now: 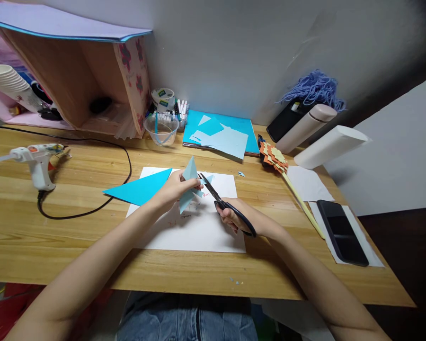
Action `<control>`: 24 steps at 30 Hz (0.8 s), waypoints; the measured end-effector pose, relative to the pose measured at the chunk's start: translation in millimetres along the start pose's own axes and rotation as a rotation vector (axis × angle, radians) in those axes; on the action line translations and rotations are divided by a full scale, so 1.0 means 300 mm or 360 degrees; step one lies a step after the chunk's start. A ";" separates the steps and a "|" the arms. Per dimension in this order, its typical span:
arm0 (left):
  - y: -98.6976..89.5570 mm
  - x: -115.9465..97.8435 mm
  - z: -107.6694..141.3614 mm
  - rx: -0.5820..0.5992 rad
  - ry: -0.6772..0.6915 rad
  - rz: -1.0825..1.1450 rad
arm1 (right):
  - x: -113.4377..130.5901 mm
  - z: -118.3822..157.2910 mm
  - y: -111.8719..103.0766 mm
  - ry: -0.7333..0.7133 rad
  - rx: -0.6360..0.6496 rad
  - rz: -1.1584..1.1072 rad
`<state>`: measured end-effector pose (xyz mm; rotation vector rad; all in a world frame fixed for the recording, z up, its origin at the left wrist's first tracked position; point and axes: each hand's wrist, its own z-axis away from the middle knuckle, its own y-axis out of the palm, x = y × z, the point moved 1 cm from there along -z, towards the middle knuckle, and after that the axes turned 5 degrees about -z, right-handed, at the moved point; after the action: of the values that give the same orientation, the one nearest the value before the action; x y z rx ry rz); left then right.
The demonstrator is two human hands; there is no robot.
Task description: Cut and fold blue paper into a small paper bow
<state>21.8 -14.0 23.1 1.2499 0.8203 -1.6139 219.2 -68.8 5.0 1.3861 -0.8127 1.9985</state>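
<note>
My left hand (177,187) pinches a pale blue paper cut-out (190,173) with pointed tips, held above a white sheet (206,237) bearing small coloured marks. In my right hand (232,214) is a pair of black-handled scissors (213,191). The blades point up and left, and their tips reach the right side of the cut-out, close to my left fingers. Whether they touch the paper I cannot tell. A bright blue paper triangle (140,187) lies under and beside my left wrist, partly over the white sheet.
At left rests a glue gun (39,163) with a looping black cord (130,166). Behind stand a cardboard box (133,85), a clear plastic tub (161,130) and blue paper scraps (227,139). On the right are a paper flower (274,157), a phone (342,232) and a pale bottle (307,127).
</note>
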 end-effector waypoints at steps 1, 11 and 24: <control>0.000 0.000 0.000 0.0004 -0.0002 0.0005 | 0.005 0.002 0.001 -0.0015 0.0014 -0.0005; 0.003 -0.005 0.000 0.0015 -0.0018 -0.0005 | 0.005 0.005 0.002 0.0011 0.0012 -0.0043; -0.004 0.009 -0.003 0.0027 -0.0004 -0.0016 | 0.016 0.012 0.002 -0.0023 0.0021 0.0067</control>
<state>20.8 -13.3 20.2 1.2572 0.8143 -1.6333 219.5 -71.3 10.5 1.4029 -0.8430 2.0316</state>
